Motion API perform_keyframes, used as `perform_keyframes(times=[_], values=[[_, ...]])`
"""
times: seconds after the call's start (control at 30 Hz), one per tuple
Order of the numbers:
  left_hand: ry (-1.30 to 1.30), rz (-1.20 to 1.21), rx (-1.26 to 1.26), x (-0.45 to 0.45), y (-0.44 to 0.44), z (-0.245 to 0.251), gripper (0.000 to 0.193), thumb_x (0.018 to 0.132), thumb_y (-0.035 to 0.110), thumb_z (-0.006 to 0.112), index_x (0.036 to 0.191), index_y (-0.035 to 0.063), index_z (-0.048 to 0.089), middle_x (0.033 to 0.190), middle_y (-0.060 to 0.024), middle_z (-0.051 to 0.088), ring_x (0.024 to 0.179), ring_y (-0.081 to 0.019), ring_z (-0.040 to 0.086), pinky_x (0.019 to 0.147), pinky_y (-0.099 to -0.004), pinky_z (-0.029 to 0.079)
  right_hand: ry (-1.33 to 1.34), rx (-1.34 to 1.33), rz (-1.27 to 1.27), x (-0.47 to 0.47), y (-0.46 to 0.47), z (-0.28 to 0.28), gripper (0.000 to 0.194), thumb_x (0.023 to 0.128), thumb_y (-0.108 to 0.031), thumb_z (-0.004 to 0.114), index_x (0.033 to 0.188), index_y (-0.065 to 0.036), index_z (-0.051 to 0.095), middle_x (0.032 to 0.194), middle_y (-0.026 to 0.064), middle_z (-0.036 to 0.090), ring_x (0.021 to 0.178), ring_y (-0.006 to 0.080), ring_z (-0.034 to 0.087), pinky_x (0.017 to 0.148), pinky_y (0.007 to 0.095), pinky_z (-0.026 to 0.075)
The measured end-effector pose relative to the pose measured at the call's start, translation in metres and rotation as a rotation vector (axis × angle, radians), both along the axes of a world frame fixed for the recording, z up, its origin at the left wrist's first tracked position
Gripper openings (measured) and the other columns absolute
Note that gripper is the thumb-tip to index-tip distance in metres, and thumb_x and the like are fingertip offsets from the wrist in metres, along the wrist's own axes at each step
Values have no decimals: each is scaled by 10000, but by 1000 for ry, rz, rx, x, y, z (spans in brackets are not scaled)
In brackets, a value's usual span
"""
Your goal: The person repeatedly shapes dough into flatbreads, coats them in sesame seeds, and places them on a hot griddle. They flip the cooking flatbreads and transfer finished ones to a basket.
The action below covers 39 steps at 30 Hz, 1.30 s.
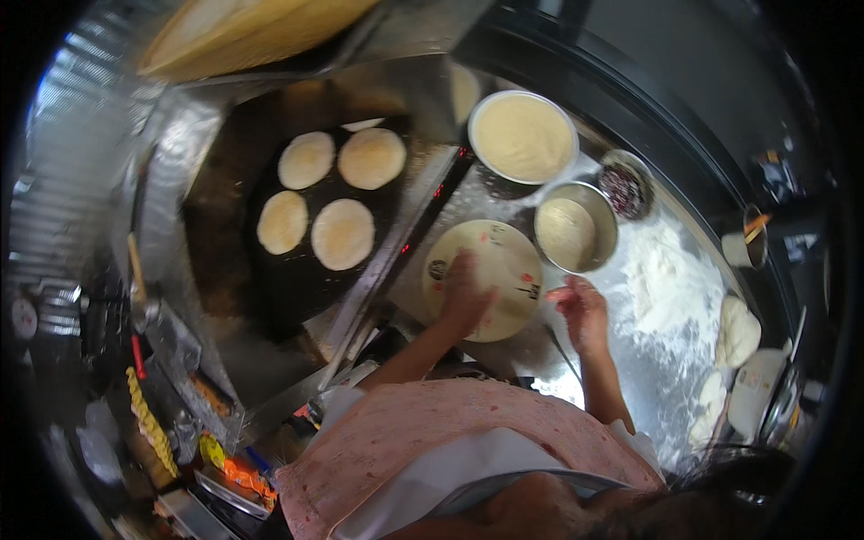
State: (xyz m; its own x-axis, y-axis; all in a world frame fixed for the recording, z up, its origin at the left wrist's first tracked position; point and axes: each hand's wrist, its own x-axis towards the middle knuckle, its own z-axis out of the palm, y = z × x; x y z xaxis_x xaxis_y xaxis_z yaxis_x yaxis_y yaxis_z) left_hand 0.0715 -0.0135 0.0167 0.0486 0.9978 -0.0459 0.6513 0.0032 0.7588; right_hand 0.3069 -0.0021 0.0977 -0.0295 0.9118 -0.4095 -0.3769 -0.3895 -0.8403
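Observation:
My left hand [466, 297], blurred, is over a round cream dish [506, 320] with printed marks, its fingers and thumb apart. Whether the fingers touch the dish's pale surface is unclear. Just right of the dish's rim is my right hand [582, 310], fingers partly bent and apart, with nothing visible in it. Beyond it stands a metal pot [606, 229] holding a pale, dough-like mass [565, 228]. A larger bowl [574, 152] of pale yellow, grainy material [523, 135] is farther back. Next to the pot, a smaller bowl [641, 169] holds a dark red filling [621, 189].
On the left, several round flatbreads [343, 233] lie on a dark griddle [283, 290], bordered by a metal edge [405, 229] with red lights. Loose flour [665, 277] covers the right counter, with dough [737, 332] at its edge. A wooden-handled tool [136, 266] lies far left.

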Motion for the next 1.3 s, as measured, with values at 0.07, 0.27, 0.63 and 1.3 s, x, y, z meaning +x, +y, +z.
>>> perform_keyframes(times=[0.07,0.27,0.63,1.3], values=[[347,-129,-29,9,8,-4,792,886,476,525,1480,48,224,1539,-216,153,1427,-375,139,1138,-543,77,-70,13,-31,-2,18,4,306,967,-296,489,1005,-4,573,796,116,679,694,141,591,633,247,434],[-33,-122,-114,25,12,-26,762,855,419,584,1459,56,293,1531,-219,178,1430,-378,118,1132,-561,51,-867,346,255,17,109,-26,250,935,-201,535,999,10,651,809,88,671,732,139,625,677,265,483],[88,231,176,-89,-35,-20,535,880,246,563,1319,-40,454,1415,-247,381,1310,-408,341,1088,-493,249,-412,-362,749,22,191,-50,101,863,-175,573,850,-79,604,648,53,569,522,156,536,444,285,407],[232,-437,242,-89,37,-43,458,851,153,475,1276,-16,512,1363,-209,474,1306,-347,402,1116,-442,267,-1208,800,938,-104,24,-55,297,851,-59,540,1124,-79,656,1231,170,592,1115,336,581,936,412,461]])
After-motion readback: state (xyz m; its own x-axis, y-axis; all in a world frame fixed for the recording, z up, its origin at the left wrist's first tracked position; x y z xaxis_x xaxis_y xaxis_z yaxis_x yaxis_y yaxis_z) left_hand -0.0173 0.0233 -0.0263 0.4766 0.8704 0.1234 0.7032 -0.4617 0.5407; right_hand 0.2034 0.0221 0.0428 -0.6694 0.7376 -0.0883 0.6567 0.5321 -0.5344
